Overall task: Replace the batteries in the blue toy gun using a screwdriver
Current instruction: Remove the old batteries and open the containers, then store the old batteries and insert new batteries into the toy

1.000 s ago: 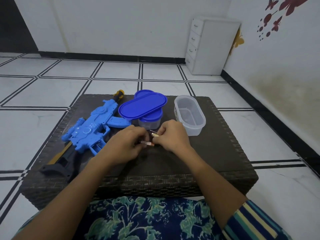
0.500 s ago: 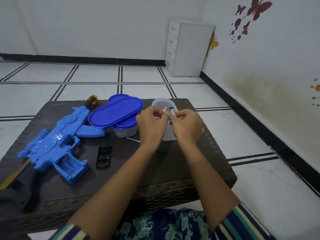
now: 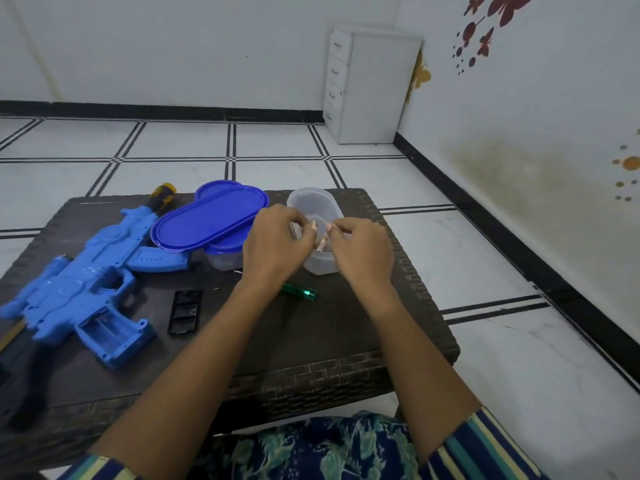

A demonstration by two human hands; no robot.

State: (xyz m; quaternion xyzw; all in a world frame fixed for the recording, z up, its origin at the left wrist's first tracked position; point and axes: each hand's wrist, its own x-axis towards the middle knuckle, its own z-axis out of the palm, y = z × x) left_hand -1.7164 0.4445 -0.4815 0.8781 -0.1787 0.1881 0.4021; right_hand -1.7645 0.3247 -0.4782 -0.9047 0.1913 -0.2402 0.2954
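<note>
Your left fingers (image 3: 297, 220) are curled in a pinch on a small battery (image 3: 314, 226), its pale end pointing across the gap. Your right fingers (image 3: 338, 226) are curled the same way, and a second battery (image 3: 322, 244) sits tilted just under them. They appear to pinch it, though blur hides the exact contact.

Your left hand (image 3: 273, 245) and right hand (image 3: 363, 252) are close together, knuckles toward you. Both are raised over the near end of a clear tub (image 3: 310, 199) that stands open on the desk (image 3: 346, 344).

Just beside your left hand, a loose blue lid (image 3: 211, 220) rests tilted on top of a smaller lidded tub (image 3: 225, 259). A screwdriver (image 3: 299, 292) with a green handle lies on the desk below your left wrist, its shaft partly hidden by your arm. To its left lies a black battery cover (image 3: 185, 311), apart from everything else.

The blue toy gun (image 3: 86, 282) lies on its side along the left part of the desk, barrel pointing away. Its battery compartment (image 3: 107, 329) is open and faces up. A yellow and black tip (image 3: 164, 192) shows at its far end, and a dark object (image 3: 15, 344) lies partly under its near end.

Beyond the desk, a white chest of drawers (image 3: 374, 84) stands on the tiled floor (image 3: 173, 143) in the corner.
</note>
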